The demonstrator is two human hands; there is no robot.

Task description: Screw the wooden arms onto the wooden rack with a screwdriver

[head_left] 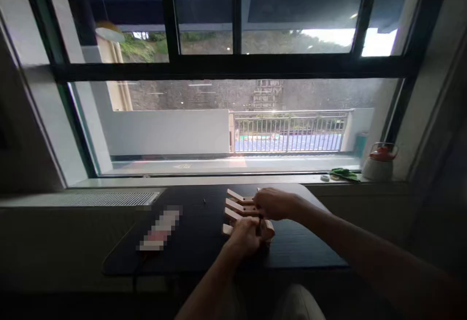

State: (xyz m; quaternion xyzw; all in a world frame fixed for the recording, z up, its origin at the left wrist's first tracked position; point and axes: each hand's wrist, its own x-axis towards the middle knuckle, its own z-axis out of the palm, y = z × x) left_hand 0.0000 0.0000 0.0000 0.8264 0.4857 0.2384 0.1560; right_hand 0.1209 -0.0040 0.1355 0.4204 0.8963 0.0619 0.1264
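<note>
A small wooden slatted piece (233, 204), light in colour with dark holes, lies on the dark table. Its several angled slats point left. My left hand (245, 236) is closed at its near side, with the fingers bent against the wood. Above the right part of the piece, my right hand (272, 203) is closed in a fist. A thin dark shaft, like a screwdriver, runs down from this fist towards my left fingertips. The handle is hidden in the fist, and where the tip meets the wood cannot be made out.
The dark table (193, 247) stands against a windowsill (219, 180). A tiny screw-like bit (204, 201) lies on it, left of the wood. A blurred-out flat item (160, 230) lies further left. A jug with a red lid (379, 162) and a green cloth-like thing (343, 174) are on the sill.
</note>
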